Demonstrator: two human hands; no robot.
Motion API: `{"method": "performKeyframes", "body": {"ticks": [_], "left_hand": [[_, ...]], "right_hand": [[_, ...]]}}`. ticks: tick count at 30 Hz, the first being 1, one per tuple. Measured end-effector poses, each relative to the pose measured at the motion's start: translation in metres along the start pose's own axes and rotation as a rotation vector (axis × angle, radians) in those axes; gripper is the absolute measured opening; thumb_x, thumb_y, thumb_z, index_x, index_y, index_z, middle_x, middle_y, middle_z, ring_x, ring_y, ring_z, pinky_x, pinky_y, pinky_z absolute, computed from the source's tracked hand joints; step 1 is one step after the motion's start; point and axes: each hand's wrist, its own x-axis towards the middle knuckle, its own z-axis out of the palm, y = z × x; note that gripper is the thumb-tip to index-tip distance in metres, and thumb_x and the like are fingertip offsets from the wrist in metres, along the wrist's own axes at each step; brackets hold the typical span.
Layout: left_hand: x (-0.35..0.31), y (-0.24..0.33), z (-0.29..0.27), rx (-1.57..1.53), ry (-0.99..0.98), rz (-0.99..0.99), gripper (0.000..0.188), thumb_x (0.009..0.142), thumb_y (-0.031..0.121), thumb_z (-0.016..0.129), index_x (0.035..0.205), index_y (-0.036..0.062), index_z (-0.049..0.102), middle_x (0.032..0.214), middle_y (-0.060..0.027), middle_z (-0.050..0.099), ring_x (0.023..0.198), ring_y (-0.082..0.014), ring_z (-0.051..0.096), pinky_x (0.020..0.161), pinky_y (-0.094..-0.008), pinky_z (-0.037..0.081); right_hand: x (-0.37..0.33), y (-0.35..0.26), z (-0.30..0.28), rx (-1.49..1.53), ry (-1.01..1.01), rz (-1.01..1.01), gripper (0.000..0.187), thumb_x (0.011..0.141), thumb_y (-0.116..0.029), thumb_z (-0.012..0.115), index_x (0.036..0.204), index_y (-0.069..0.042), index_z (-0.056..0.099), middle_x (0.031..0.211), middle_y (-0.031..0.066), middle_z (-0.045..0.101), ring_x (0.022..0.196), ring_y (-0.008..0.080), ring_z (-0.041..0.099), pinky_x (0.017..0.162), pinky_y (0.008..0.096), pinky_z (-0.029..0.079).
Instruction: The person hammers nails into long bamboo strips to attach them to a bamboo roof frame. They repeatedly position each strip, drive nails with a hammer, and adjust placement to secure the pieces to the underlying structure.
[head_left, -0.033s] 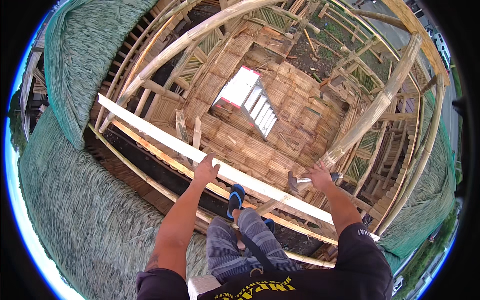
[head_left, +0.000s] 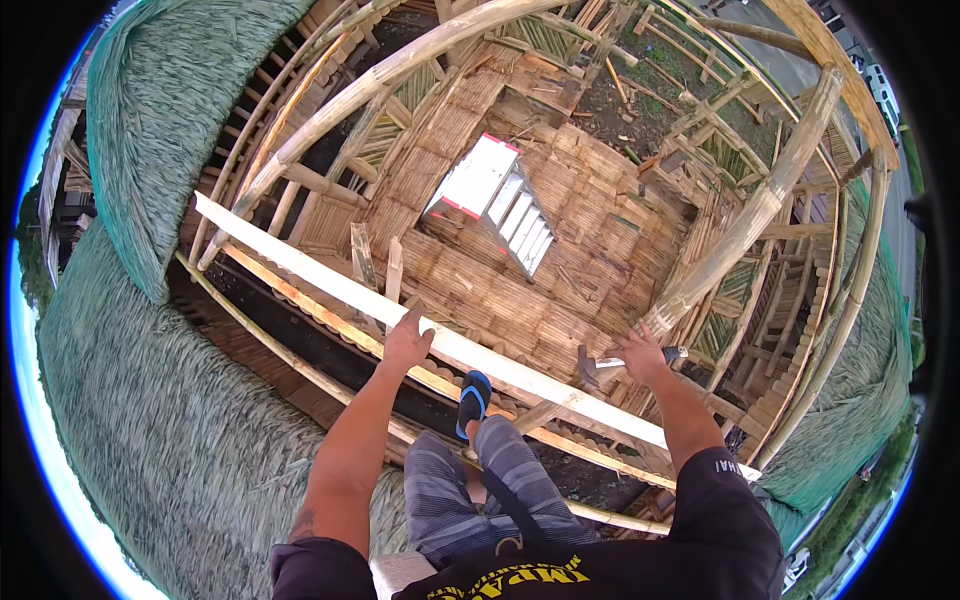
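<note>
A long white plank runs slantwise across the frame from the upper left to the lower right, beside a lower timber with a scalloped edge. My left hand is closed on the plank near its middle, with fingers over the far edge. In my right hand is a claw hammer, its head pointing left and its handle end showing past the wrist. The right fingertips reach to the foot of a thick round pole. My foot in a black and blue flip-flop rests just below the plank.
Far below, a stepladder stands on a slatted floor with scattered wood scraps. A curved round beam crosses overhead of it. Thatched roofing with green netting lies on the left, and more thatch on the right.
My knees have shifted slightly left, and the second flip-flop has gone out of sight behind my leg. Both hands keep their places on the plank and the hammer.
</note>
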Motion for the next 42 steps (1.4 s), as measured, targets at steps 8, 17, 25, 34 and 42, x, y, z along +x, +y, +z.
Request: {"method": "performKeyframes", "body": {"ticks": [8, 17, 25, 34, 42], "left_hand": [[0.023, -0.104, -0.13, 0.13, 0.097, 0.043, 0.09, 0.082, 0.026, 0.072, 0.154, -0.0049, 0.028, 0.147, -0.0314, 0.045, 0.137, -0.0481, 0.043, 0.113, -0.0508, 0.042], [0.259, -0.218, -0.364, 0.34, 0.234, 0.324, 0.109, 0.075, 0.023, 0.084, 0.159, -0.0025, 0.02, 0.156, -0.0324, 0.035, 0.143, -0.048, 0.038, 0.116, -0.0483, 0.04], [0.439, -0.266, -0.4, 0.217, 0.0, 0.391, 0.088, 0.078, 0.023, 0.082, 0.15, 0.0087, 0.034, 0.14, -0.0256, 0.05, 0.13, -0.0457, 0.047, 0.108, -0.0574, 0.04], [0.446, -0.275, -0.404, 0.242, -0.051, 0.432, 0.083, 0.082, 0.02, 0.08, 0.15, 0.0102, 0.034, 0.138, -0.0253, 0.049, 0.127, -0.0481, 0.048, 0.106, -0.0591, 0.04], [0.444, -0.283, -0.409, 0.253, -0.068, 0.567, 0.084, 0.086, 0.02, 0.077, 0.153, 0.0025, 0.029, 0.137, -0.0265, 0.047, 0.124, -0.0489, 0.048, 0.106, -0.0614, 0.037]], "right_hand": [[0.022, -0.022, -0.023, 0.054, -0.161, 0.18, 0.045, 0.093, -0.03, 0.066, 0.136, -0.041, 0.063, 0.143, -0.0091, 0.057, 0.144, 0.0198, 0.04, 0.126, 0.0579, 0.007], [0.258, -0.216, -0.179, 0.922, 0.169, 0.707, 0.03, 0.098, -0.032, 0.064, 0.117, -0.01, 0.067, 0.098, 0.0213, 0.073, 0.098, 0.042, 0.069, 0.084, 0.0519, 0.055], [0.477, -0.491, -0.326, 1.956, 0.214, 0.521, 0.029, 0.098, -0.03, 0.068, 0.107, -0.003, 0.069, 0.087, 0.0117, 0.073, 0.078, 0.0227, 0.072, 0.072, 0.0379, 0.056], [0.569, -0.584, -0.381, 1.812, 0.214, 0.739, 0.042, 0.097, -0.041, 0.064, 0.117, -0.005, 0.066, 0.108, 0.0228, 0.072, 0.105, 0.0437, 0.067, 0.091, 0.05, 0.053], [0.628, -0.648, -0.394, 1.672, 0.402, 1.122, 0.041, 0.097, -0.037, 0.067, 0.119, -0.003, 0.063, 0.108, 0.0247, 0.065, 0.106, 0.0464, 0.061, 0.092, 0.0543, 0.051]]}}
